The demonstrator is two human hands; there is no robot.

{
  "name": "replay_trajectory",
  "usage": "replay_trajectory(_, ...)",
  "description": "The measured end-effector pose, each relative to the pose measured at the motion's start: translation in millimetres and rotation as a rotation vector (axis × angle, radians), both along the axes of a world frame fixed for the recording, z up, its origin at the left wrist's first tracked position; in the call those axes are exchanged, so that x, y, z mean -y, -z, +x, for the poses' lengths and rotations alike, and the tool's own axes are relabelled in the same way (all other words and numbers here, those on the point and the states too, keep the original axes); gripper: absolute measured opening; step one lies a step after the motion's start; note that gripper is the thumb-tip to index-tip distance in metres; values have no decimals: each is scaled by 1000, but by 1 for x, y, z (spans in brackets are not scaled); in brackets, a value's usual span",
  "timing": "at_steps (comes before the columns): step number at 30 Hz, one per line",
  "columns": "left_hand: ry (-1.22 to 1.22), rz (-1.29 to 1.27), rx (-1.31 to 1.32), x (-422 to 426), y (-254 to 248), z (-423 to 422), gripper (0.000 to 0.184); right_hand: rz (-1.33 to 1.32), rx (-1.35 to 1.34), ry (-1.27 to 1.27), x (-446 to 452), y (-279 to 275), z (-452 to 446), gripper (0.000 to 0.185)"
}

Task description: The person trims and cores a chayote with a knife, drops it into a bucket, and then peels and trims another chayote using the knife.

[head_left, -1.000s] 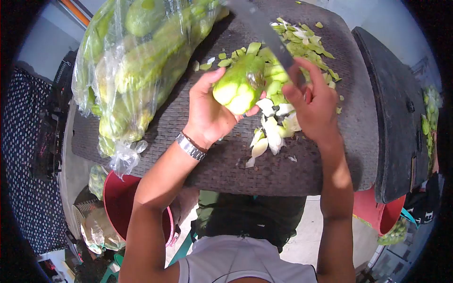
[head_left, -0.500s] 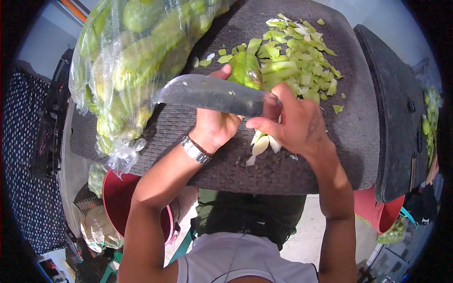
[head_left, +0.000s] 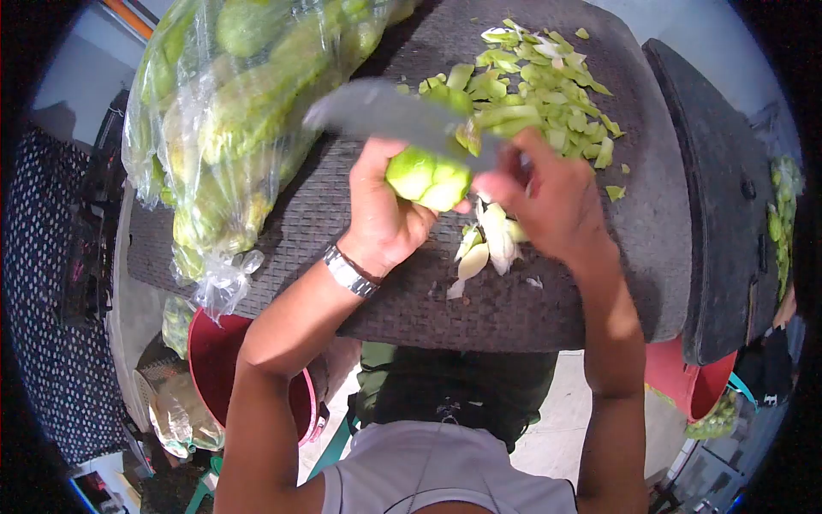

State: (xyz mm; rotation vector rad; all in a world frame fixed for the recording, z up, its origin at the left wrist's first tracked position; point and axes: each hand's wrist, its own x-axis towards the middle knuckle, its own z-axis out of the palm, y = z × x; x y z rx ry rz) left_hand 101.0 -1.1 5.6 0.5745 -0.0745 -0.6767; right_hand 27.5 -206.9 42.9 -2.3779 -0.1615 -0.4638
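Note:
My left hand [head_left: 383,201] is wrapped around a green chayote [head_left: 428,182], partly peeled, with pale facets on its lower side. In my right hand [head_left: 561,201] is the handle of a broad knife; its blade [head_left: 377,111], blurred by motion, reaches left across the chayote's upper part. The blade hides part of the chayote, so I cannot tell whether it touches. A few pale scraps [head_left: 497,236] lie on the table under my hands. Just beyond them spreads a heap of green peelings [head_left: 552,98].
A clear plastic bag of chayotes [head_left: 265,111] rests on the left of the dark woven-pattern table [head_left: 411,313]. Red buckets stand below, one at left [head_left: 210,351] and one at right [head_left: 706,385]. A black panel-like object [head_left: 711,197] stands along the table's right side.
The knife has moved up and away from me, tilting more. The chayote's pale peeled side, hidden behind the blade before, now shows in my left hand. My right hand has shifted slightly upward.

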Motion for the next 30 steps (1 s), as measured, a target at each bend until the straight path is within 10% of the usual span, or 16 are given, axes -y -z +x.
replay_trajectory(7,-53,37,5,11,-24,-8,63,287,-160,133,28,0,11,56)
replay_trajectory(14,-83,101,-90,3,13,4,35,39,-53,-134,-14,-2,-8,50)
replay_trajectory(24,40,156,130,4,-16,-5,68,159,-195,146,21,-3,12,54)
replay_trajectory(30,48,-9,41,3,-22,0,56,306,-179,157,29,-4,12,54)
